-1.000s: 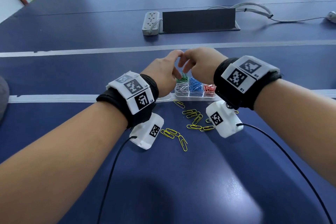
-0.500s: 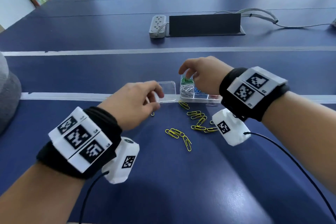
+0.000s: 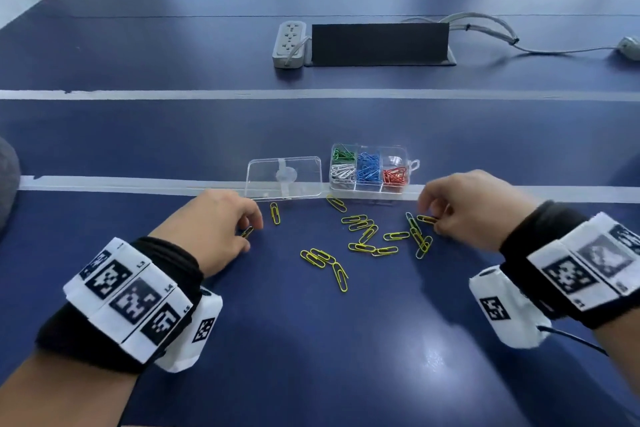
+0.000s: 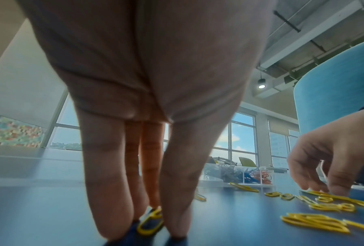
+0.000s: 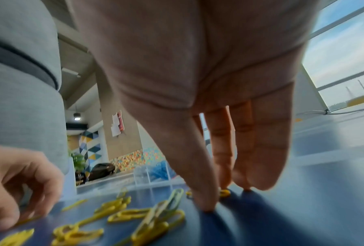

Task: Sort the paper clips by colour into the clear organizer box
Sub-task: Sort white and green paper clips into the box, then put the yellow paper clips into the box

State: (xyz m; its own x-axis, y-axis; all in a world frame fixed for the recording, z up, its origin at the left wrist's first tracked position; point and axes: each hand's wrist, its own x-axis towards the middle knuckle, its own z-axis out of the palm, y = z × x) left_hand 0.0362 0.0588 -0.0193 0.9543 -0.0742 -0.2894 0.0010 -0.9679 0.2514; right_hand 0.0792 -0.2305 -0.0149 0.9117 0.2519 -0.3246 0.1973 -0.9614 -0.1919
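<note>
The clear organizer box [image 3: 369, 168] sits with its lid [image 3: 284, 178] flipped open to the left. It holds green, white, blue and red clips in separate compartments, and the far right one looks empty. Several yellow paper clips [image 3: 363, 236] lie scattered on the table in front of it. My left hand [image 3: 251, 229] pinches one yellow clip [image 4: 150, 223] between thumb and fingers at the table surface. My right hand [image 3: 431, 218] pinches another yellow clip [image 5: 224, 193] at the right edge of the pile.
A grey power strip [image 3: 289, 43] and a black panel [image 3: 381, 43] with cables lie at the back of the blue table [image 3: 311, 340]. A white tape line [image 3: 104, 182] runs under the box. A grey object [image 3: 7, 177] shows at the left edge.
My left hand left the lid and dropped back to a yellow clip on the left. My right hand left the box and came down onto a clip at the pile's right side.
</note>
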